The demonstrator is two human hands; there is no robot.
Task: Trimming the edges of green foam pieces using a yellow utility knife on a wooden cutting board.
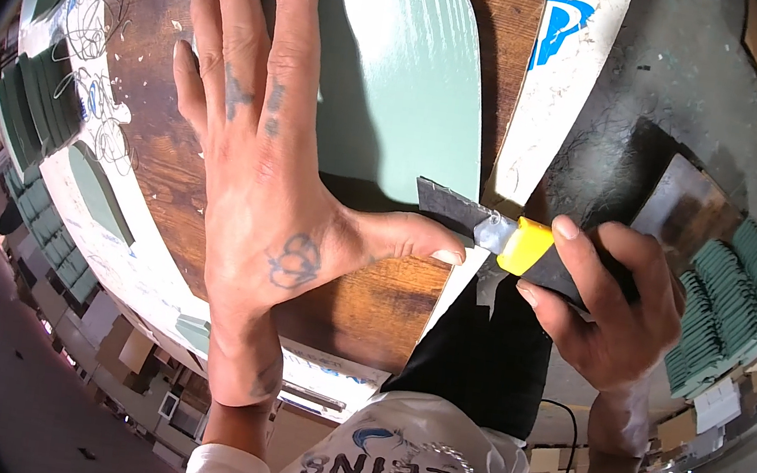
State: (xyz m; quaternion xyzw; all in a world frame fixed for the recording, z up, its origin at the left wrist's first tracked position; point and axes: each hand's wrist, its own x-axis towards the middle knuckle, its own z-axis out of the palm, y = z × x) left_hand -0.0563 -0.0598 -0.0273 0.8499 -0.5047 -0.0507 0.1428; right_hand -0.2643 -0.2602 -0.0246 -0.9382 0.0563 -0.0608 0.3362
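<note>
A glossy pale green panel (407,79) with a rounded edge lies on a wood-grain board (350,313). My left hand (265,156) rests palm down across the panel's left side, fingers stretched and thumb pointing right. My right hand (620,309) grips a utility knife (526,246) with a dark handle and a yellow collar. Its broad dark blade points left, near the panel's lower right edge and just above my left thumb. Whether the blade touches the panel, I cannot tell.
White covering with a blue mark (559,32) shows along the worktable's right side. Thin trimmings (92,31) lie tangled at left, beside stacked green pieces (40,105). More green stacks (719,307) stand on the right. Small pale scraps dot the wood-grain board.
</note>
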